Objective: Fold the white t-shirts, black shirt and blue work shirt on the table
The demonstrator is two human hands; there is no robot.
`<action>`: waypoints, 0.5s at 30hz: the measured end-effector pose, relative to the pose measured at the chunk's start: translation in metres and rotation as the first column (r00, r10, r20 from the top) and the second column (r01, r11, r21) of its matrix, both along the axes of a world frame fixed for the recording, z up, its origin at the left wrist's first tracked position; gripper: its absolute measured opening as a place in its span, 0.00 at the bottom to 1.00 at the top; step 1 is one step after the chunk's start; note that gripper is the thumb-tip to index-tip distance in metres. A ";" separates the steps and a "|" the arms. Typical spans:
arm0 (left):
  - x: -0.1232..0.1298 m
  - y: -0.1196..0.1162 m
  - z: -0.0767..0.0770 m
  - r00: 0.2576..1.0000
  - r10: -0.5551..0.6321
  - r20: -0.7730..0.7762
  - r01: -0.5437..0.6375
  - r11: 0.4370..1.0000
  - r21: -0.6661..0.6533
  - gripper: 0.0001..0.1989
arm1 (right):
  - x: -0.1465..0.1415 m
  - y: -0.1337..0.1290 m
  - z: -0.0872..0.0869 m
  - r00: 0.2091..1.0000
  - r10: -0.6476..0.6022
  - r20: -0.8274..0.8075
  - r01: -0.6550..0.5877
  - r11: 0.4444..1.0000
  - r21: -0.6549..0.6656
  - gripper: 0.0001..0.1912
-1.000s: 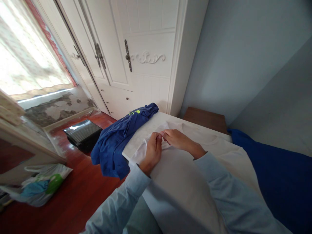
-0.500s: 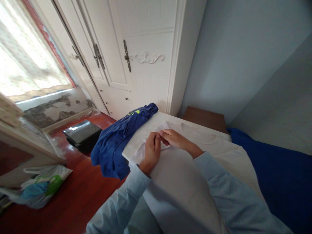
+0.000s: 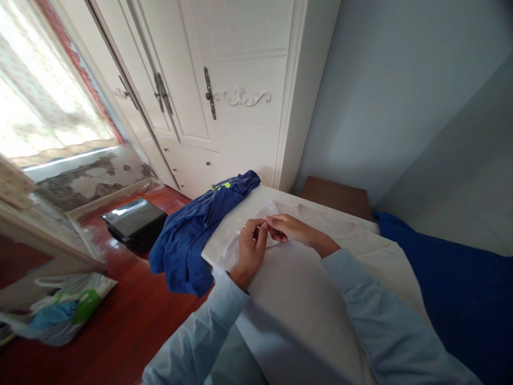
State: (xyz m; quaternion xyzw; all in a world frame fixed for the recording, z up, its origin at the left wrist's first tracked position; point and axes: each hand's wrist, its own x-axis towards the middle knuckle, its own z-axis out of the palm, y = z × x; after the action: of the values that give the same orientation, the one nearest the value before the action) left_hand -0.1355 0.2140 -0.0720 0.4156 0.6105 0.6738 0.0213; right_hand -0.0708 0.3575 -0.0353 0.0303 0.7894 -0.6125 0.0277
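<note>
A white T-shirt (image 3: 308, 294) lies spread over a white tabletop (image 3: 230, 227), its neckline towards the far side and its lower part hanging over the near edge. Just above the shirt's left sleeve area, my left hand (image 3: 251, 251) is closed in a pinch, with a ring on one finger. Facing it, my right hand (image 3: 294, 229) also pinches, its thumb and fingertips meeting those of the left. Whatever sits between the fingertips is too small to make out. A crumpled blue garment (image 3: 190, 235) with yellow-green marks drapes over the table's left end.
Behind the table stands a white wardrobe (image 3: 244, 141) with dark handles. A brown wooden surface (image 3: 336, 197) is in the corner, and dark blue cloth (image 3: 460, 289) lies to the right. On the red floor (image 3: 132, 315) are a black box (image 3: 136, 222) and a stuffed plastic bag (image 3: 66, 313).
My right hand has shifted slightly right and its lower fingers have loosened a little. The left fingers have also opened slightly while the fingertips stay together. The shirt looks unchanged.
</note>
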 end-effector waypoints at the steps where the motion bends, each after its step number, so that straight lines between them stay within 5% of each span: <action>1: 0.001 0.000 0.002 1.000 -0.024 -0.007 0.024 1.000 0.001 0.14 | 0.000 0.000 0.000 1.000 0.011 -0.002 -0.011 1.000 -0.001 0.37; 15: 0.002 0.002 -0.002 0.995 0.003 -0.099 -0.010 0.997 -0.076 0.17 | -0.001 0.004 -0.006 0.998 0.038 0.043 -0.038 0.999 0.001 0.37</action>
State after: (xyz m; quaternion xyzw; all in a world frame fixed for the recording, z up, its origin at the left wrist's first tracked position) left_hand -0.1337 0.2157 -0.0738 0.4454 0.6375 0.6286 0.0048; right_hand -0.0715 0.3617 -0.0415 0.0284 0.7897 -0.6102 0.0565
